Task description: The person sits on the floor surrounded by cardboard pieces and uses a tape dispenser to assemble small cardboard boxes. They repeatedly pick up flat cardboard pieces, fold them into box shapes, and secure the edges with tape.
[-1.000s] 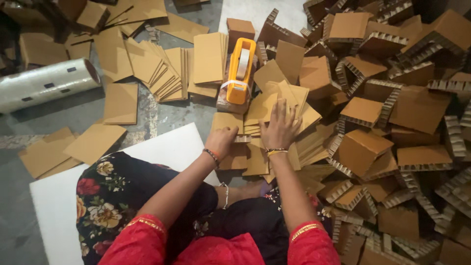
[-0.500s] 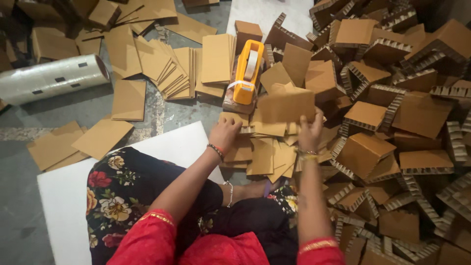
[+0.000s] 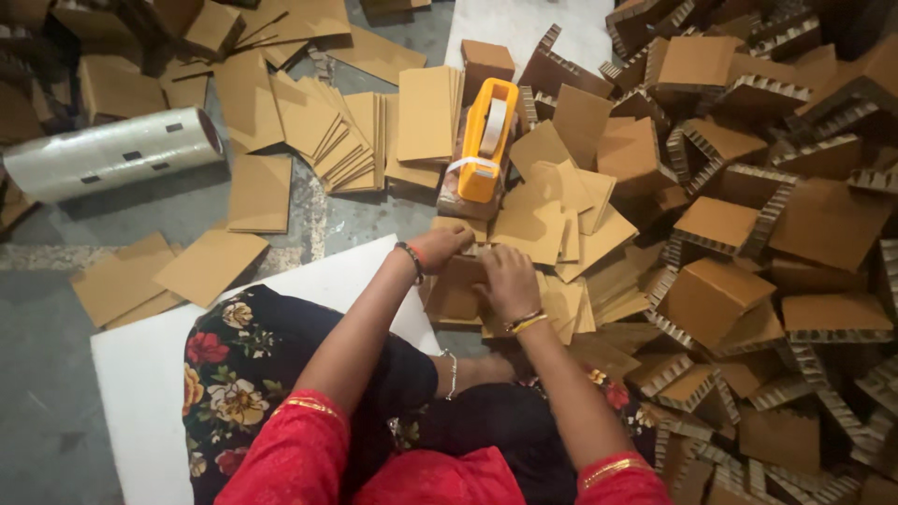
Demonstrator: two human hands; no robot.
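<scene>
Cardboard piece (image 3: 458,285) gripped by both hands, on the floor just ahead of the knees.
Left hand (image 3: 441,245) and right hand (image 3: 507,281) are closed on it; beyond are found a yellow tape dispenser (image 3: 486,140), flat sheets (image 3: 547,220), folded boxes (image 3: 711,295) and a film roll (image 3: 112,154).

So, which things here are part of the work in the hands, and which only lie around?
In hand:
- left hand and right hand, both on the small cardboard piece
- loose flat cardboard sheets right beside them

Lying about:
- yellow tape dispenser
- roll of clear film
- heap of folded cardboard boxes
- white sheet on the floor
</scene>
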